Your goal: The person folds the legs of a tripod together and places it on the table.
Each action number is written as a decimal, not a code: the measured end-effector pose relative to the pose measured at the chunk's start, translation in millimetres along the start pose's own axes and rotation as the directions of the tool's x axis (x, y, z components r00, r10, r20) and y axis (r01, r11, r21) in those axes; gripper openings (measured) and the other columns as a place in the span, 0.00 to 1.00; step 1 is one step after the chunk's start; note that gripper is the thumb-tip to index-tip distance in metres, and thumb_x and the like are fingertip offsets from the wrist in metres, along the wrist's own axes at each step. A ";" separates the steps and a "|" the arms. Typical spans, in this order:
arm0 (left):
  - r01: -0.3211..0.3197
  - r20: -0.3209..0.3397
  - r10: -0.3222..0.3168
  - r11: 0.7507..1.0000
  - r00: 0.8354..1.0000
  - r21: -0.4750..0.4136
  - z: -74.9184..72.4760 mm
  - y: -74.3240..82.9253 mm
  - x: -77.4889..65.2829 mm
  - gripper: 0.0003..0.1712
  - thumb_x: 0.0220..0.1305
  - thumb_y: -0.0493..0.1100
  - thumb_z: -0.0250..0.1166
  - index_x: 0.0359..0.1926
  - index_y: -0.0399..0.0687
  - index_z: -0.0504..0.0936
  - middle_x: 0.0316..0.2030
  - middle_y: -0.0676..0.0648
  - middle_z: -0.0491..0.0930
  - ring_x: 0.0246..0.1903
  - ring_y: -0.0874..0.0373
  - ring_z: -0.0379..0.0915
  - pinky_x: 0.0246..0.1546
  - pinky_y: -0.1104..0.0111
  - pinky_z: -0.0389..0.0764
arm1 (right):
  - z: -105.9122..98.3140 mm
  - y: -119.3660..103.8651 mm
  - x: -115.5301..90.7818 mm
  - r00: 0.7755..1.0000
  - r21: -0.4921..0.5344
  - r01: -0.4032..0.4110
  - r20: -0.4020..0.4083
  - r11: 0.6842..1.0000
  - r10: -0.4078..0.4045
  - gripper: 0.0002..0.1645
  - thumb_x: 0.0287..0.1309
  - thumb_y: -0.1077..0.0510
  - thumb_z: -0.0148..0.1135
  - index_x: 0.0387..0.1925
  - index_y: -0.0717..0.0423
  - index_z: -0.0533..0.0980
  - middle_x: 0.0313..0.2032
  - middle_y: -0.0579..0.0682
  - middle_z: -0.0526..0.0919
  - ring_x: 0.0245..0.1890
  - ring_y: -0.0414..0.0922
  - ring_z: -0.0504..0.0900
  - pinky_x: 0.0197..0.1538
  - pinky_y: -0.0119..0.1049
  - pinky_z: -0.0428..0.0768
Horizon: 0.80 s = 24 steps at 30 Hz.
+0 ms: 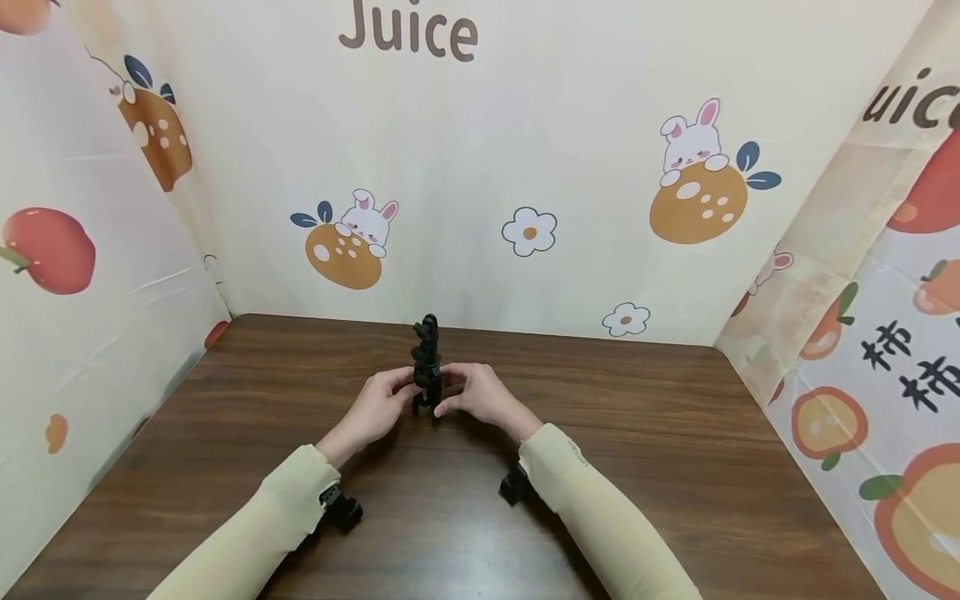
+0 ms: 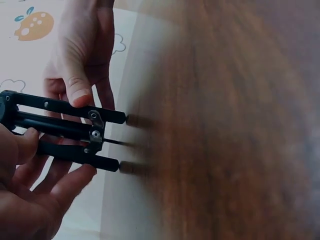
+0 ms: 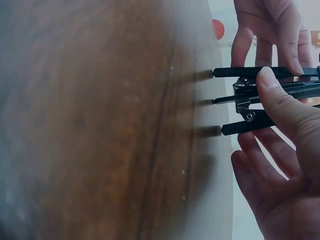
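A small black tripod [image 1: 427, 367] stands upright near the back middle of the table, its legs drawn close together and its jointed head on top. From the left, my left hand [image 1: 378, 408] grips the lower part. My right hand [image 1: 483, 393] holds it from the other side. In the left wrist view, the right thumb lies on one leg [image 2: 107, 115] and left fingers touch another. The right wrist view has my right thumb on the tripod's legs [image 3: 235, 129], whose feet meet the tabletop. Some fingers are hidden behind the legs.
The brown wooden table [image 1: 637, 467] reaches back to a printed curtain [image 1: 465, 150] with fruit and rabbits. More printed cloth hangs at the left and right sides. A black wrist camera [image 1: 341, 508] sits below the left cuff, another [image 1: 513, 485] below the right.
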State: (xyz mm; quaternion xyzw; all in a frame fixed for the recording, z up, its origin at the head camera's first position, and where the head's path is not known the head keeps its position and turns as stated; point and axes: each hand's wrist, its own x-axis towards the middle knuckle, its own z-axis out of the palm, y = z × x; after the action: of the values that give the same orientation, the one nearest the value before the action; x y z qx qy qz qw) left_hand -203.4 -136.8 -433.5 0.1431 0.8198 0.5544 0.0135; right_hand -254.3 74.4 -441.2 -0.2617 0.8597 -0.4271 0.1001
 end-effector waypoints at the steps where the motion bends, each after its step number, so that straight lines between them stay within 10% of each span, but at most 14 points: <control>1: -0.003 -0.005 0.003 1.000 1.000 0.009 0.0 -0.1 0.6 0.15 0.74 0.35 0.56 0.56 0.43 0.82 0.48 0.43 0.84 0.45 0.49 0.79 0.41 0.55 0.81 | -0.6 0.1 -0.9 1.000 0.012 -0.002 0.007 1.000 0.002 0.33 0.46 0.54 0.80 0.56 0.48 0.80 0.47 0.43 0.85 0.50 0.39 0.81 0.56 0.42 0.76; 17: 0.027 -0.153 -0.005 0.989 0.988 0.143 -3.7 3.5 0.2 0.10 0.67 0.33 0.64 0.48 0.42 0.81 0.41 0.45 0.83 0.44 0.52 0.79 0.48 0.55 0.78 | -3.7 3.7 -9.2 1.000 -0.049 0.005 -0.016 0.999 -0.006 0.02 0.61 0.54 0.71 0.35 0.46 0.84 0.33 0.37 0.85 0.36 0.37 0.81 0.43 0.36 0.77; 24: -0.027 0.015 0.025 0.991 1.000 0.131 -7.4 2.4 -6.0 0.10 0.64 0.34 0.67 0.46 0.44 0.82 0.41 0.49 0.84 0.42 0.55 0.80 0.47 0.56 0.78 | -6.1 -0.3 -13.4 1.000 -0.073 0.003 -0.014 0.997 -0.004 0.04 0.60 0.54 0.71 0.31 0.47 0.83 0.29 0.37 0.84 0.30 0.38 0.77 0.35 0.34 0.75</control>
State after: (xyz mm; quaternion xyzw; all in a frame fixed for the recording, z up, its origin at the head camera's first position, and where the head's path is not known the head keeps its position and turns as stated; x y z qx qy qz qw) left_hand -198.5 -144.1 -429.3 0.1580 0.8523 0.4986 0.0025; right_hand -245.3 85.6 -437.9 -0.2638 0.8749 -0.3974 0.0837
